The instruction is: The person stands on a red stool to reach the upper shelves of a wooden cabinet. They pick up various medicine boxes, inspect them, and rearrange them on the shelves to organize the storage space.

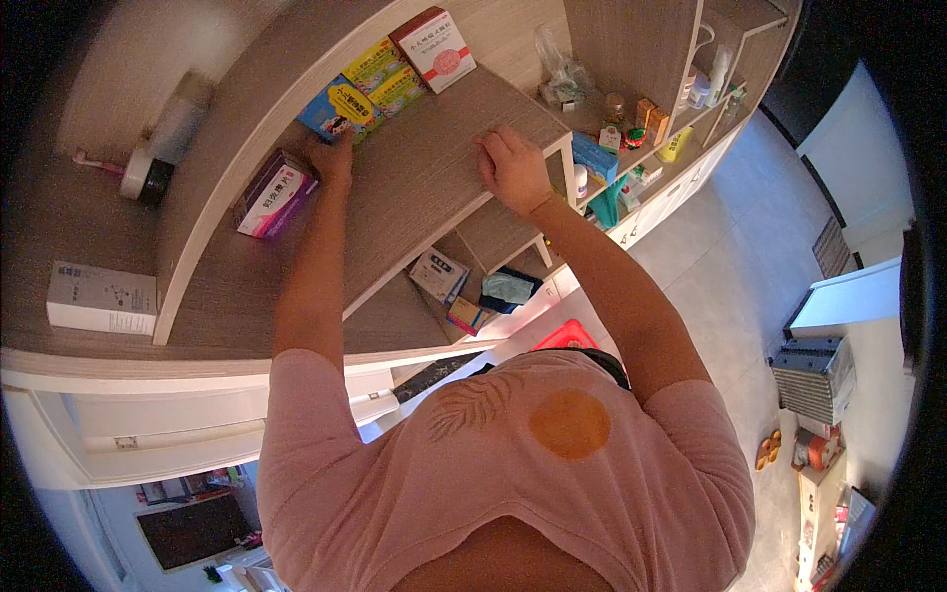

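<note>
My left hand [330, 163] reaches into the shelf, against the lower edge of a blue-and-yellow medicine box [338, 107]. Its fingers are in shadow and partly hidden, so their grip does not show. Just beyond that box stand yellow-green boxes [397, 91] and a white box with a dark red side [436, 51]. Nearer to my left forearm sits a purple-and-white medicine box [276, 197]. My right hand [515, 170] rests at the raised shelf board [434, 163], its fingers curled in with nothing visible in them.
At left are a white carton [102, 298] and a clear container with a dark-and-white end [163, 148]. Several small boxes [439, 274] lie in the lower compartment. To the right, shelves hold a plastic bag [562, 74], a blue box [595, 156] and a yellow tube [676, 144].
</note>
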Demonstrator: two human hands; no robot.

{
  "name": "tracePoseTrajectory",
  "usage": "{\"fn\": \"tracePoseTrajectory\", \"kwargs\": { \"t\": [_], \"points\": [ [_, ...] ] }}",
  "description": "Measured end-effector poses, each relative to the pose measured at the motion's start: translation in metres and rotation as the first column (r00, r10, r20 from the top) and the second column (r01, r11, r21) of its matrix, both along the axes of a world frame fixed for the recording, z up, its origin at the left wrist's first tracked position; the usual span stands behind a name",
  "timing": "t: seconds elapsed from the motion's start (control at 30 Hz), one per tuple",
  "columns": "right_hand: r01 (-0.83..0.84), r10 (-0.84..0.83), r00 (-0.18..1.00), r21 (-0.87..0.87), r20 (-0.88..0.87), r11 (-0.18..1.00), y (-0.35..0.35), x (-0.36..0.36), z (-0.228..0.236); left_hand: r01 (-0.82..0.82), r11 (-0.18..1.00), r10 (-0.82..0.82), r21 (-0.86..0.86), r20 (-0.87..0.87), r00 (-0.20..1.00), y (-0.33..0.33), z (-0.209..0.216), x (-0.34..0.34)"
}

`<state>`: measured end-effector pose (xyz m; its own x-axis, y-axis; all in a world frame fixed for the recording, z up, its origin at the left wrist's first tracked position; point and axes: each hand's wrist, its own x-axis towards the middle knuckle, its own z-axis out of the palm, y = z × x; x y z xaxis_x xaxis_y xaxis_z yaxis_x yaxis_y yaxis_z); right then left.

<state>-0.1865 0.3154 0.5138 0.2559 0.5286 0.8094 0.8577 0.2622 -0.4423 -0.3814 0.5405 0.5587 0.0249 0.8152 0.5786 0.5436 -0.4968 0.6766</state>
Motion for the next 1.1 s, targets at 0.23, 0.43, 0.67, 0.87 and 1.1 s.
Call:
{"fn": "tracePoseTrajectory", "kwargs": {
  "t": [0.23,0.43,0.67,0.87,1.1],
  "points": [
    [-0.040,0.038,0.999,-0.048,-0.038,0.998,0.001,-0.003,0.006,-0.014,1.000,0.013,-0.017,-0.052,0.999,-0.011,-0.006,-0.018],
    [-0.043,0.036,0.998,-0.119,-0.055,0.992,0.000,0.005,-0.003,0.103,0.920,-0.078,-0.379,0.082,0.994,-0.082,0.009,-0.019],
    [-0.148,0.148,0.989,-0.151,-0.013,0.977,-0.001,-0.009,0.010,0.414,0.909,-0.409,0.047,-0.080,0.909,-0.210,0.036,-0.076],
    [-0.461,0.478,0.869,-0.145,0.127,0.876,-0.016,-0.070,0.048,0.324,0.933,-0.309,-0.155,0.110,0.945,-0.274,0.023,-0.150],
    [-0.643,0.688,0.721,-0.448,-0.081,0.621,-0.020,-0.104,0.053,0.169,0.930,-0.015,-0.328,0.426,0.905,-0.336,-0.025,-0.200]
  ]
}}
